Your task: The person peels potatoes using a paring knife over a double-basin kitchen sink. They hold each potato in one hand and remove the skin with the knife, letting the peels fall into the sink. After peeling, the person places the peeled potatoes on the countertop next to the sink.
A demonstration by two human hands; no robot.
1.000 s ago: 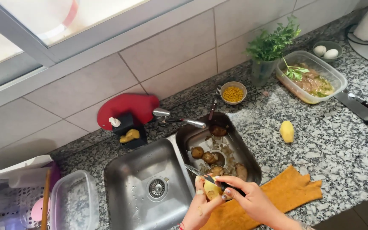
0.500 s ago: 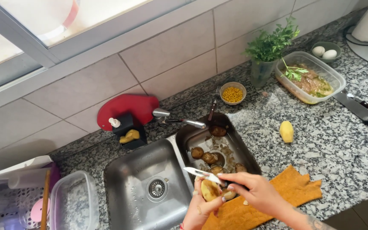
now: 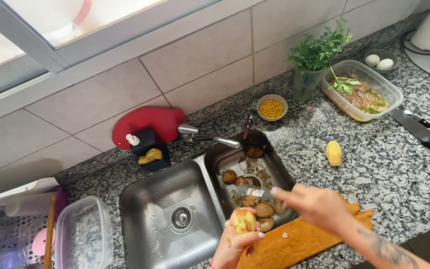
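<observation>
Half-peeled potato (image 3: 244,220) is gripped in left hand (image 3: 235,244), fingers curled shut round its lower half, near edge of the small right sink basin (image 3: 274,164). Right hand (image 3: 314,204), blurred, is closed on a knife/peeler (image 3: 255,192) w/ blade pointing left. Potato judged firm, fairly light, wet-slippery where peeled; best held by skin side. Long axis approx. upright, peeled end up.

Double sink (image 3: 140,209) set in the counter (image 3: 374,174); unpeeled potatoes (image 3: 255,201) lie in its right basin. Left hand (image 3: 235,244) holds a potato (image 3: 244,220) at the divider, right hand (image 3: 317,204) just right of it. A peeled potato (image 3: 333,153) lies on the counter further right; a cloth (image 3: 299,239) lies before the basin.
</observation>
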